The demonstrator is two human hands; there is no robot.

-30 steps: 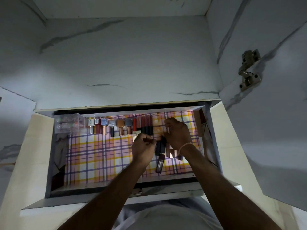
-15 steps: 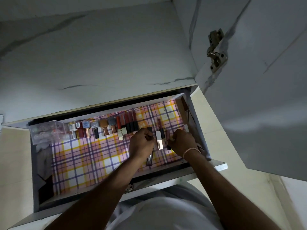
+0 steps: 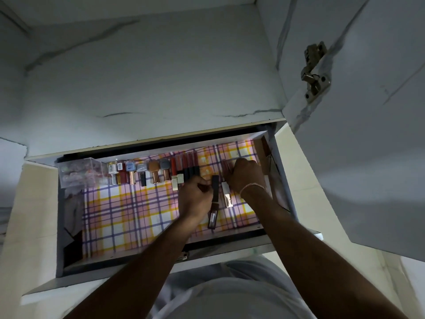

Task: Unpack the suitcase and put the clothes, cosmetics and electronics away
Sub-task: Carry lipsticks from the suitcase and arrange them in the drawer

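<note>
1. Since half a second ago, the right hand (image 3: pixel 245 174) has moved from the drawer's (image 3: pixel 161 264) near edge up towards the back, at about 1 o'clock of the left hand (image 3: pixel 195 194). Judged from that, another tube is being carried up into line with the row; the cosmetics step is under way, not finished.
2. The left hand is curled, its fingertips pinching the upper end of a dark lip gloss tube (image 3: pixel 213 201) that lies lengthways on the checked liner (image 3: pixel 128 210), its lower end pointing to 6 o'clock.
3. The right hand is curled round something reddish at its 10 o'clock side; the object is blurred, so I cannot tell what it is.
4. A white and rose-gold tube (image 3: pixel 226 195) lies loose between the two hands, just at 3 o'clock of the dark tube, touched by neither as far as I can tell.
5. The sorted row of bottles and tubes (image 3: pixel 154 172) runs along the back wall, at 10 o'clock of the left hand, with a clear plastic box (image 3: pixel 80 172) at its far left end.
</note>
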